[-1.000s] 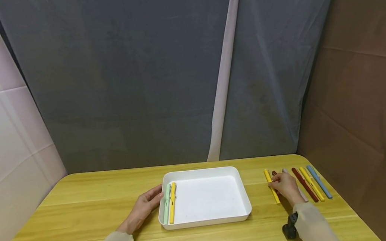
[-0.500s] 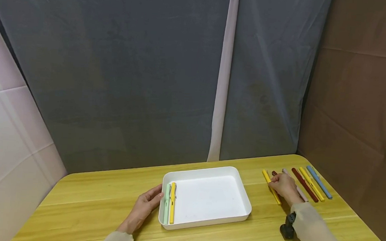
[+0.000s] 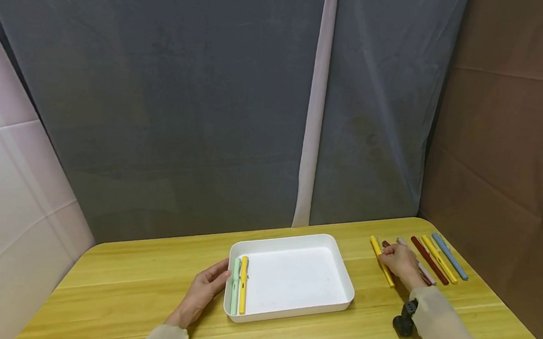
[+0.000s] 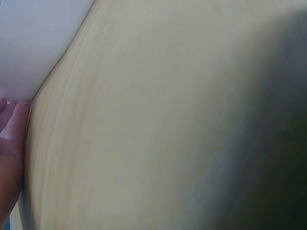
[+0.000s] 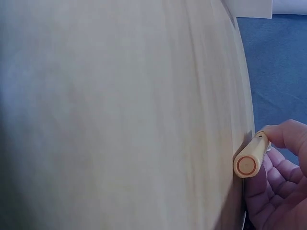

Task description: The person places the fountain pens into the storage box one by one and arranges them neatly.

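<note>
Hands at work on a wooden surface: right hand pinching a yellow pen, left hand resting against a white tray.

Right hand's thumb & fingers curl round the yellow pen at the near-left end of a pen row (red, pale, yellow, blue), right of tray; wrist view shows pen's butt end by thumb. Left hand lies relaxed, fingers straight, touching tray's left wall, holding nothing. Tray holds a green pen & 2nd yellow pen w/ rest bare. Risk, as I judge: the grip may slip, or knuckles may nudge neighbouring pens & roll them toward the edge.
</note>
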A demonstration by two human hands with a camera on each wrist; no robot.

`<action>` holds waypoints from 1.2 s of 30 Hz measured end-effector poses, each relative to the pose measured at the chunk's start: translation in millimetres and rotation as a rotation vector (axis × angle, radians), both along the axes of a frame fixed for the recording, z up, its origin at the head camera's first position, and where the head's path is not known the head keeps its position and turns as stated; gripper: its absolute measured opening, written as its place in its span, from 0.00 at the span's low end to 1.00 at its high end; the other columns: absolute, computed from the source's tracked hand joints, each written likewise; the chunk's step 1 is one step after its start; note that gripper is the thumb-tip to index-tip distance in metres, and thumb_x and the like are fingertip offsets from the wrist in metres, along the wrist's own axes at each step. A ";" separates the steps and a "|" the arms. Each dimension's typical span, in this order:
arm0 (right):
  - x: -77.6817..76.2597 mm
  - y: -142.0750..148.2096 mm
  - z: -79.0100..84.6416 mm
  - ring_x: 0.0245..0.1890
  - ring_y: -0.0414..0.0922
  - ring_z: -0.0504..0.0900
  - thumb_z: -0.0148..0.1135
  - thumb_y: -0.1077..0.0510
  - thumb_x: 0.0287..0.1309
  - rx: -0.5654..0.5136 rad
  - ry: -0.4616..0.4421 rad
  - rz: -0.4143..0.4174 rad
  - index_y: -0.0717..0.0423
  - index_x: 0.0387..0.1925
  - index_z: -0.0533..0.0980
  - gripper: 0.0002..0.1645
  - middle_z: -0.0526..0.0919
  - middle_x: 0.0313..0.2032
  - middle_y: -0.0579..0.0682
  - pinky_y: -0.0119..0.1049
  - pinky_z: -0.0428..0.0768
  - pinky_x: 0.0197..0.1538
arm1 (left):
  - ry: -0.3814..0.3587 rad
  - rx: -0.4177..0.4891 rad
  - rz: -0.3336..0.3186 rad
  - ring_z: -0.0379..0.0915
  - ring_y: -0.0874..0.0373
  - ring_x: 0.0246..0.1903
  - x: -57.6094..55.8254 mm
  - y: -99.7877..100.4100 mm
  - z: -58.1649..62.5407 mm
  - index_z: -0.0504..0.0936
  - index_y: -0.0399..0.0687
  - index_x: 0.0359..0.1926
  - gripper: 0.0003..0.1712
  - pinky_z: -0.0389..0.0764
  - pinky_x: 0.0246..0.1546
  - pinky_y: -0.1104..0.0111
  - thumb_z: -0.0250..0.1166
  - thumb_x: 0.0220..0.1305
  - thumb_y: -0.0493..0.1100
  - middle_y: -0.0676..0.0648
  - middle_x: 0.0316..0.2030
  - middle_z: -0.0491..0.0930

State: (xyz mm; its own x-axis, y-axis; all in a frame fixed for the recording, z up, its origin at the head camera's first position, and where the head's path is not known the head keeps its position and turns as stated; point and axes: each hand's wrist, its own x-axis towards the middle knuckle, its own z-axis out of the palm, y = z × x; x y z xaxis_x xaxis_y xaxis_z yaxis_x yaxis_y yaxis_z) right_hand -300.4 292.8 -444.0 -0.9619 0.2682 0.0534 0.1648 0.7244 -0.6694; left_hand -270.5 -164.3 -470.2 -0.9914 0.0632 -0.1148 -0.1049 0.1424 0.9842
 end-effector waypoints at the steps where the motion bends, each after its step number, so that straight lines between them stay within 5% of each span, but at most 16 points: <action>1: 0.2 -0.1 0.3 0.29 0.49 0.76 0.65 0.60 0.54 -0.005 0.000 -0.001 0.69 0.35 0.79 0.13 0.83 0.32 0.61 0.33 0.72 0.30 | -0.001 -0.002 0.000 0.62 0.43 0.69 0.1 0.0 0.1 0.62 0.38 0.71 0.31 0.72 0.67 0.57 0.57 0.72 0.43 0.36 0.71 0.63; 22: -1.7 -8.3 3.7 0.30 0.44 0.75 0.62 0.60 0.59 -0.208 0.031 -0.010 0.73 0.44 0.77 0.18 0.78 0.39 0.64 0.27 0.75 0.27 | 0.013 -0.021 0.001 0.63 0.42 0.69 -1.2 0.6 1.5 0.63 0.38 0.71 0.32 0.72 0.67 0.57 0.58 0.72 0.46 0.35 0.70 0.64; 36: 0.1 -34.3 30.6 0.26 0.33 0.76 0.61 0.61 0.63 -0.467 0.083 0.036 0.74 0.52 0.72 0.21 0.81 0.29 0.46 0.25 0.82 0.31 | 0.008 -0.008 0.010 0.63 0.42 0.69 0.5 0.4 -0.2 0.63 0.38 0.71 0.32 0.71 0.67 0.57 0.58 0.71 0.45 0.36 0.70 0.64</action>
State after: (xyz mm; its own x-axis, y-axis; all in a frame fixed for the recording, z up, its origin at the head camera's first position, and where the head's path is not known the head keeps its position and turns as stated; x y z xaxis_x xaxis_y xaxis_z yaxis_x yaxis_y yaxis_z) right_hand -300.3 258.5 -413.3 -0.9687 0.2479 0.0119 0.0773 0.3469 -0.9347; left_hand -270.0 -163.9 -470.5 -0.9929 0.0522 -0.1071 -0.0983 0.1494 0.9839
